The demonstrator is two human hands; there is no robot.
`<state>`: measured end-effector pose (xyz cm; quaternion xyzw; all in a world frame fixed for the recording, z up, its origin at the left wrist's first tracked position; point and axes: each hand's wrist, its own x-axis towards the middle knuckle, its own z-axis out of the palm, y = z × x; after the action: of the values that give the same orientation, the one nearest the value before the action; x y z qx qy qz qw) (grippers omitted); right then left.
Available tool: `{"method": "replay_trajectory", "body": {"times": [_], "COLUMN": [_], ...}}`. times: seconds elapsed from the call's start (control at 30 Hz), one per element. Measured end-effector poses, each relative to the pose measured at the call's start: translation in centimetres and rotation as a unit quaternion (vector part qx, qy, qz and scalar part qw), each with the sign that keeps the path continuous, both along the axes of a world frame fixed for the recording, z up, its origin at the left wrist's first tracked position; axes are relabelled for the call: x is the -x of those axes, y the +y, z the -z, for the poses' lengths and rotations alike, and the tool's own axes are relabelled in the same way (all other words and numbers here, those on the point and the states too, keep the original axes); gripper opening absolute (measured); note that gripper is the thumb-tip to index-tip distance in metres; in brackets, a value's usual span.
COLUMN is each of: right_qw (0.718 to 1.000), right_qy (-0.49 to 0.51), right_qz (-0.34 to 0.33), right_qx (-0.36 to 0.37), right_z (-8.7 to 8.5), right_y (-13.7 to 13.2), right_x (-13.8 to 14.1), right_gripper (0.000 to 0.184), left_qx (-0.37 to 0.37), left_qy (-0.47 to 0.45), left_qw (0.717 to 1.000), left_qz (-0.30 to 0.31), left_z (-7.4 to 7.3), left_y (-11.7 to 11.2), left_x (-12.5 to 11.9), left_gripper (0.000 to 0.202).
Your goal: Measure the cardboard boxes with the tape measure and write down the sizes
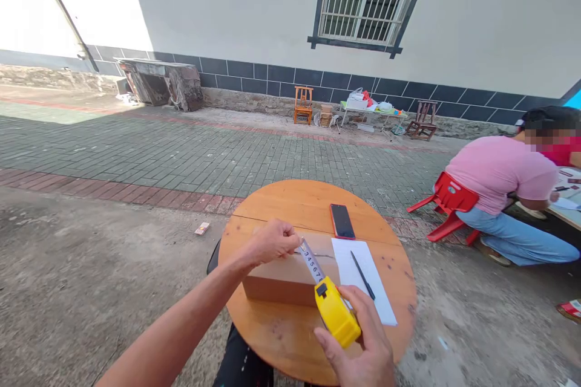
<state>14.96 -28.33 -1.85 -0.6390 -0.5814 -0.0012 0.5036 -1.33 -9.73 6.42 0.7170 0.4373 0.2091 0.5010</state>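
While your left hand [272, 242] pinches the tape blade [311, 261] at the far edge of the cardboard box [281, 281], your right hand [363, 344] grips the yellow tape measure [336, 314].
Head view: the blade is pulled taut across the box on the round counter [290, 199], numbers up and readable; paper [363, 290], pen [362, 266] and phone [342, 221] lie just right of it.

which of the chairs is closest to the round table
The red plastic chair at right, under the person in pink; the orange wooden chair and the dark brown chair stand far back by the wall.
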Motion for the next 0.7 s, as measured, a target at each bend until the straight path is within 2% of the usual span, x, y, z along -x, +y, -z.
{"method": "replay_trajectory", "body": {"times": [0.13,0.23,0.37,0.5,0.6,0.7], "right_qw": [1.0,1.0,0.998,0.994,0.99,0.989], "right_qy": [-0.019,-0.022,-0.065,-0.102,-0.131,-0.129], "right_qz": [0.001,0.002,0.012,0.048,0.039,0.076], "right_qx": [0.003,0.004,0.014,0.015,0.015,0.015], "right_z": [-0.6,-1.2,-1.2,-0.9,-0.7,-0.2], "right_y": [0.1,0.6,1.4,1.6,1.0,0.0], "right_x": [0.5,1.5,3.0,3.7,4.1,4.8], "right_gripper": [0.047,0.05,0.054,0.055,0.06,0.069], "left_qx": [-0.021,-0.04,-0.073,-0.1,-0.103,-0.101], "left_qy": [0.013,0.023,0.042,0.081,0.119,0.141], "left_qw": [0.999,0.998,0.993,0.986,0.981,0.977], "left_qz": [0.021,0.044,0.086,0.106,0.115,0.126], "left_z": [0.0,-0.7,-1.2,-0.6,0.2,0.9], "left_y": [0.7,1.7,2.9,4.0,5.1,6.2], "left_x": [-0.2,-0.5,-1.3,-2.3,-2.8,-3.1], "left_gripper": [0.022,0.022,0.021,0.031,0.027,0.03]}}
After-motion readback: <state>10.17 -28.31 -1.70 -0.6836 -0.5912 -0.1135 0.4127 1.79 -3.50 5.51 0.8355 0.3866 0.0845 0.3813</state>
